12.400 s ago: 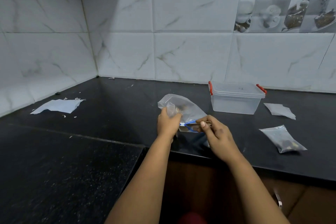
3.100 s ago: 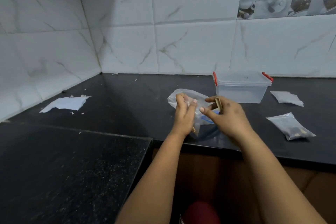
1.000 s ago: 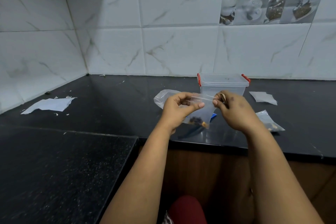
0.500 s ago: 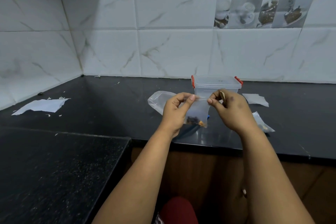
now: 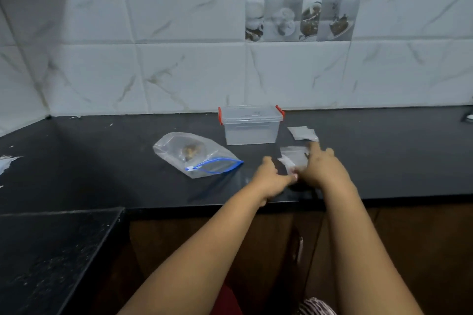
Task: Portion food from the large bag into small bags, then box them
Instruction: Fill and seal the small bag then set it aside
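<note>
Nearest, two bare forearms reach forward over the front edge of the black stone table [image 5: 102,169]. Both hands meet low over the table's right-centre, motion-blurred. The left hand [image 5: 271,178] lies palm down with its fingers curled toward the right one, and its fingertips seem to touch a small clear plastic bag [image 5: 293,160]; whether it pinches that bag cannot be told through the blur. The right hand [image 5: 321,169] spreads over the same small bag, fingers stretched forward and resting on it, so it presses or holds the bag flat rather than lifting it; the grip itself is too smeared to read. Left of the hands, well apart from them, the large clear zip bag with a blue seal strip [image 5: 194,155] lies on its side on the table, mouth toward the hands, with a brownish clump of food [image 5: 190,151] inside near its middle. Just beyond the right hand's fingertips lies another small flat clear bag [image 5: 303,133]. Behind that, between the large bag and this flat bag, stands the clear plastic box with red latches [image 5: 250,126], its lid on. Farthest back rises the white marble-patterned tile wall [image 5: 179,71].
</note>
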